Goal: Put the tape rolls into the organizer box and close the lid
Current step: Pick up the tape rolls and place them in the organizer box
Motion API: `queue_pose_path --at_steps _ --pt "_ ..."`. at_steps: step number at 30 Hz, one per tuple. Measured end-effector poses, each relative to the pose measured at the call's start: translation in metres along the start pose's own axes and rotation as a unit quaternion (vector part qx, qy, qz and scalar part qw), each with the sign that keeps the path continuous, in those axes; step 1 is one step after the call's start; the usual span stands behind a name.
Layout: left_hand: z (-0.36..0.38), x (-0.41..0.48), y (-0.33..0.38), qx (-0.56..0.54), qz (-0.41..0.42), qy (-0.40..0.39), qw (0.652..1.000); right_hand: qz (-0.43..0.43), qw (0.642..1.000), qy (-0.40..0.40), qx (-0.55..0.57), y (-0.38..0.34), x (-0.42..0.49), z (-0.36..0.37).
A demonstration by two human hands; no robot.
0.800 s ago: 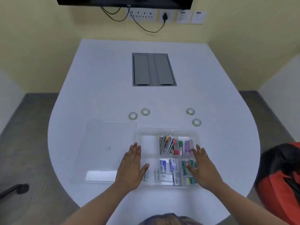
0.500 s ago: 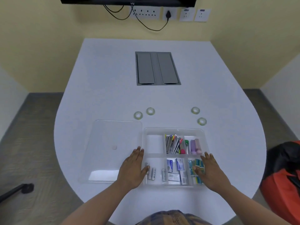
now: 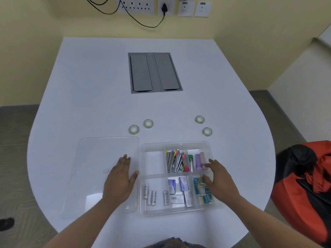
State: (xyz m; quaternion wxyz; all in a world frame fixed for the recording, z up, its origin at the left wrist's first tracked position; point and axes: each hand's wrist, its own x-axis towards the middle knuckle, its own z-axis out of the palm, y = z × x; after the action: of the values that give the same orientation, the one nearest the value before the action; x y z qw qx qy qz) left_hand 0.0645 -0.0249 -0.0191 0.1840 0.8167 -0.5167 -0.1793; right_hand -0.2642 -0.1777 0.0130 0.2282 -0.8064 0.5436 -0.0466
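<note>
Several clear tape rolls lie on the white table beyond the box: two at the left (image 3: 134, 129) (image 3: 148, 123) and two at the right (image 3: 199, 119) (image 3: 207, 131). The clear organizer box (image 3: 176, 144) stands open in front of me, its compartments holding pens, batteries and small packets; the top-left compartment (image 3: 154, 162) looks empty. Its clear lid (image 3: 93, 158) lies flat to the left. My left hand (image 3: 120, 179) rests flat and open on the lid's right part. Over the box's right side, my right hand (image 3: 218, 178) is open with fingers spread.
A grey cable hatch (image 3: 154, 72) is set into the table's middle. Wall sockets with black cables (image 3: 143, 8) are at the back. A red and black bag (image 3: 308, 185) sits off the table's right edge. The table's curved front edge is close to me.
My left hand has slid left, off the box and onto the lid. My right hand has shifted slightly further over the box's right side. The tape rolls have not moved.
</note>
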Motion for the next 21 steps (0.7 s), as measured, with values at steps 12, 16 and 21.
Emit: queue_pose_path --at_steps 12,16,21 --pt "0.006 0.037 -0.026 0.11 -0.074 -0.032 0.991 0.003 1.0 0.005 0.018 0.023 0.115 -0.058" --pt "0.013 0.043 -0.024 0.105 -0.086 -0.047 0.99 0.024 0.999 -0.022 0.017 0.025 0.142 -0.058" --pt "0.025 0.04 -0.028 0.1 -0.095 -0.08 0.987 0.049 0.998 -0.049 0.012 0.029 0.168 -0.051"
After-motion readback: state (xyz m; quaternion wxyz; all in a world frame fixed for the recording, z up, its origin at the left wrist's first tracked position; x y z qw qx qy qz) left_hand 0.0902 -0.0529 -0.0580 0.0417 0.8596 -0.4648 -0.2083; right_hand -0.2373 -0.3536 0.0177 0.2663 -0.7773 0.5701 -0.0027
